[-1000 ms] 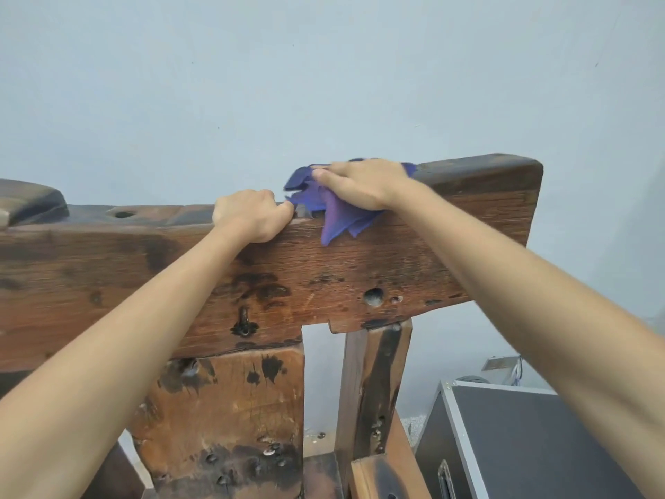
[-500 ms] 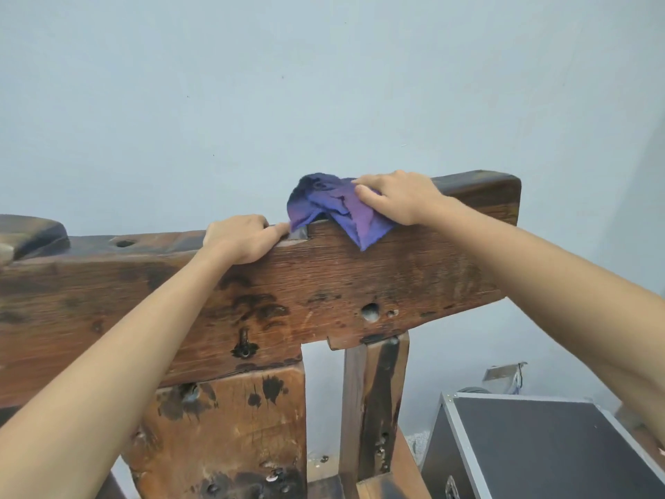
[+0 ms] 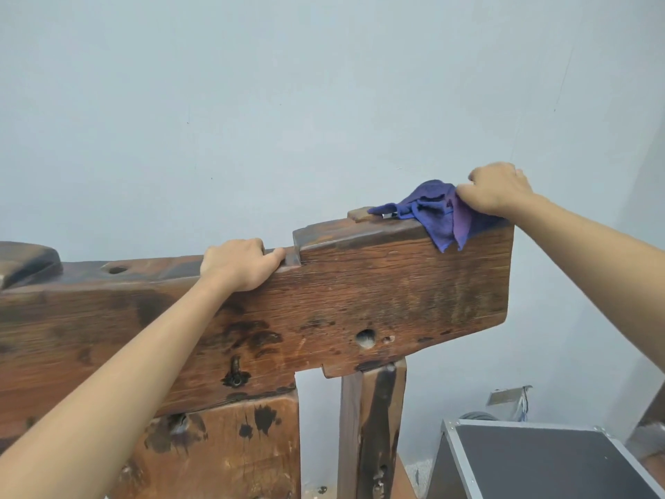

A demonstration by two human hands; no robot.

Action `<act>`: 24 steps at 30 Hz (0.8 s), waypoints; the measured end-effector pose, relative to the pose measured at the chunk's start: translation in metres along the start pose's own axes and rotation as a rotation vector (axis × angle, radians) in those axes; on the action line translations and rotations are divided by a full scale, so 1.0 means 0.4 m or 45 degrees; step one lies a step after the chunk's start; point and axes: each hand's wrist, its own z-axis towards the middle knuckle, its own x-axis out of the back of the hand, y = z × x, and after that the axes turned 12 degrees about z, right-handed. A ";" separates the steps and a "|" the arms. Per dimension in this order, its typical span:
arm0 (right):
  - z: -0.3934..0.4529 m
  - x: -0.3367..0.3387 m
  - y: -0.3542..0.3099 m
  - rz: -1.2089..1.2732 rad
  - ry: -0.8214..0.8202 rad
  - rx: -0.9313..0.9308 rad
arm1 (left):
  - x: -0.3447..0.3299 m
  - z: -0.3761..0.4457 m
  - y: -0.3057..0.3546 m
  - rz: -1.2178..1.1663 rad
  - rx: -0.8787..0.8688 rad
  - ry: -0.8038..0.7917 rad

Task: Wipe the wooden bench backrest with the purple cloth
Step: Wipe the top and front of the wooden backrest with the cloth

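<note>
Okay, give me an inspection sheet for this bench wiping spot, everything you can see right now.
Surface: wooden backrest, dark stains, a round hole in its face.
Job's things: purple cloth bunched on the top edge near the backrest's right end, a corner hanging over the front.
Clutter: black case with metal edging, lower right.
Grippers: left hand gripping the top edge; right hand pressing the cloth.
Cables: nothing seen.
Surroundings: plain pale wall behind.
</note>
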 end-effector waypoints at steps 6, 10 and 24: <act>0.000 -0.060 -0.090 0.176 -0.450 0.217 | 0.005 -0.015 0.009 0.014 0.002 0.014; 0.042 -0.083 -0.124 0.020 -0.395 -0.020 | 0.014 -0.023 0.024 0.055 0.023 0.059; -0.109 -0.177 -0.381 0.286 -0.133 0.389 | 0.025 -0.029 0.021 0.054 0.028 0.039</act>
